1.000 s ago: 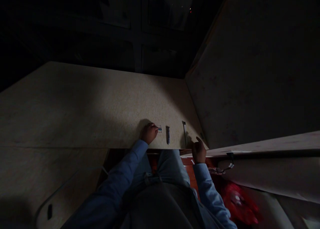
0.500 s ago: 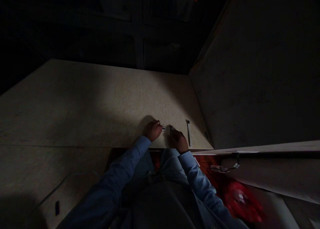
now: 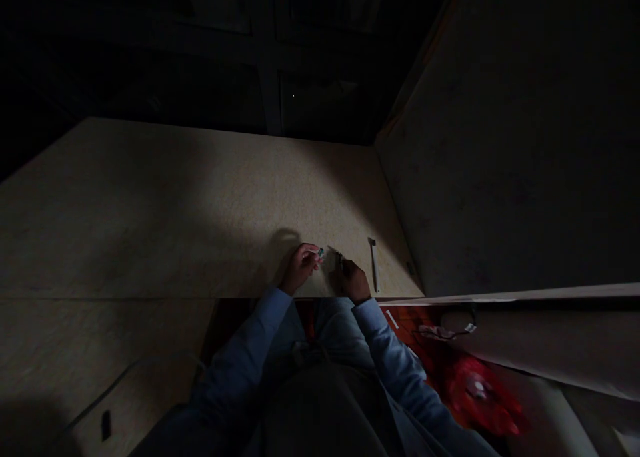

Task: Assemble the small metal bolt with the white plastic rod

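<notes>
Over the front part of the pale tabletop [image 3: 260, 197], my left hand [image 3: 300, 265] pinches a small greenish piece [image 3: 321, 252] between thumb and fingers. Its exact kind is too small and dim to make out. To the right, my right hand [image 3: 354, 282] is closed around a small dark tool with a shiny metal end [image 3: 339, 255], which points away from me toward the left hand's piece. The two held things are close but apart. Right of that hand lies a slim white, toothbrush-like stick [image 3: 375, 267] with a dark head.
A grey upright panel [image 3: 500, 177] bounds the table on the right, with a small dark piece [image 3: 411, 268] near its foot. A black object [image 3: 106, 425] and a cable [image 3: 110, 387] lie at lower left. A red plastic bag [image 3: 483, 397] is below right.
My left hand has turned, showing the greenish piece now raised in its fingertips. The right hand's tool has tilted slightly, and the whole view has shifted a little.
</notes>
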Action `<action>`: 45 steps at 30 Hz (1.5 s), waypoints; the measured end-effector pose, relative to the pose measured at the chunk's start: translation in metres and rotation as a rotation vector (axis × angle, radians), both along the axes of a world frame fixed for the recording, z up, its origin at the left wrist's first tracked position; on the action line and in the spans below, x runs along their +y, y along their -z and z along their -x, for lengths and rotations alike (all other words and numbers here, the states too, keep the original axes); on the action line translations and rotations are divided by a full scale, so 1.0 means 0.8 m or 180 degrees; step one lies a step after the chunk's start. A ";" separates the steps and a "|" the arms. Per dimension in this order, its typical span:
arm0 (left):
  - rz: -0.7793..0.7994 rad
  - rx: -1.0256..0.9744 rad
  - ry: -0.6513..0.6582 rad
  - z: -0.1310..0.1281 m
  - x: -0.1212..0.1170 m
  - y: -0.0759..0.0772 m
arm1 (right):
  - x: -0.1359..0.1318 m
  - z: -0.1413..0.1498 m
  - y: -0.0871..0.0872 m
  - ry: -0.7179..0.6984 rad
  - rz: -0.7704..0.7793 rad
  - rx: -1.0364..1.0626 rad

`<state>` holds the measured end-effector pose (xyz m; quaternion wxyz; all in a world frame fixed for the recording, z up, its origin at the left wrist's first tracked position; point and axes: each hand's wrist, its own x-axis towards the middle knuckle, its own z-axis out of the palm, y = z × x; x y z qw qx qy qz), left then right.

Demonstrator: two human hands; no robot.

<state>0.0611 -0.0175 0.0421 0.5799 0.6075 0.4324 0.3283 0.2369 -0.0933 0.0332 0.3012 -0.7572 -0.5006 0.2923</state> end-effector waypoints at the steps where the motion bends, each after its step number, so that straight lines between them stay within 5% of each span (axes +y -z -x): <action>1: 0.0451 -0.0459 -0.0034 0.000 -0.004 -0.002 | -0.002 -0.003 0.001 0.0054 -0.0099 0.0266; 5: 0.1876 -0.1667 -0.0058 -0.005 -0.020 -0.013 | -0.015 -0.016 -0.001 0.0079 -0.0299 0.0759; 9: 0.2385 -0.1751 -0.0240 -0.018 -0.030 -0.016 | -0.023 -0.027 -0.010 0.0034 -0.0414 0.1016; 21: 0.1996 -0.1509 -0.0357 -0.047 -0.064 -0.021 | -0.054 -0.025 -0.043 0.0447 -0.0613 0.2509; 28: 0.1909 -0.2123 -0.0116 -0.043 -0.083 -0.038 | -0.070 -0.012 -0.064 0.0509 -0.0540 0.3050; 38: 0.1560 -0.2727 -0.0247 -0.044 -0.115 -0.073 | -0.070 0.008 -0.125 -0.0314 -0.1147 0.1609; 45: 0.1740 -0.3110 -0.0295 -0.052 -0.126 -0.082 | -0.073 0.003 -0.124 -0.0561 -0.1196 0.1249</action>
